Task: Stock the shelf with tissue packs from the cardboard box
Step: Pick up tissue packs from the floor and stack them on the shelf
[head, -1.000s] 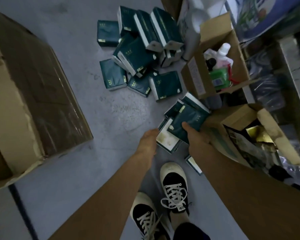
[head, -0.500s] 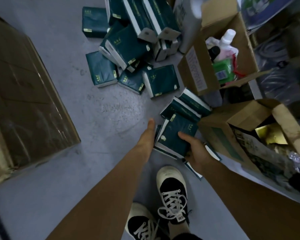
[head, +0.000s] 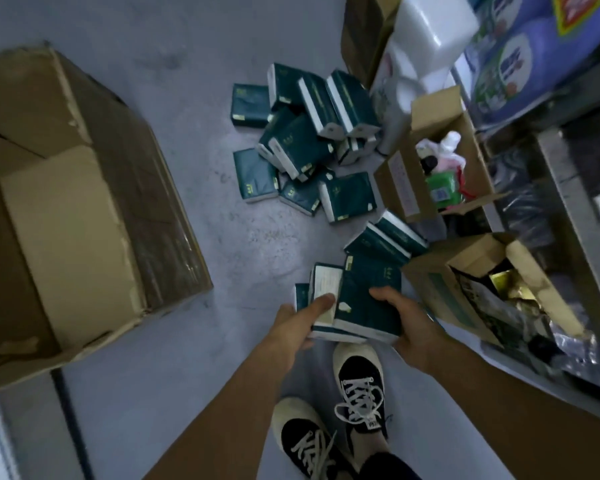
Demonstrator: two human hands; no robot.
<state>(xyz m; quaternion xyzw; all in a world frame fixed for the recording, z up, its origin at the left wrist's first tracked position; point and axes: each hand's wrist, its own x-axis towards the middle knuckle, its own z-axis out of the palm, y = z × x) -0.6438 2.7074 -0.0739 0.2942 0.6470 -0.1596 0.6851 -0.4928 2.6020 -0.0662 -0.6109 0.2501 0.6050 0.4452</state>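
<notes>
both hands hold a small stack of dark green tissue packs (head: 364, 303) low over the floor (head: 194, 230), just ahead of the shoes (head: 359, 382): the left hand (head: 293, 322) has its grip on the stack's left side with the thumb laid across the top, and the right hand (head: 407, 327) clasps the right end with fingers under and thumb over. these packs look light, soft and squashy in slick film, so they would likely slide on each other; a two-sided squeeze at the ends with fingers beneath seems the safest hold. more packs lie in a loose heap (head: 309, 143) farther off on the floor, and two lean beside a small carton (head: 461, 271). the big cardboard box (head: 66, 209) stands open at the left, its inside cut off by the frame edge. how many packs are in the stack is hard to count, and the shelf edge (head: 568, 188) at the right is dim and only partly in view.
</notes>
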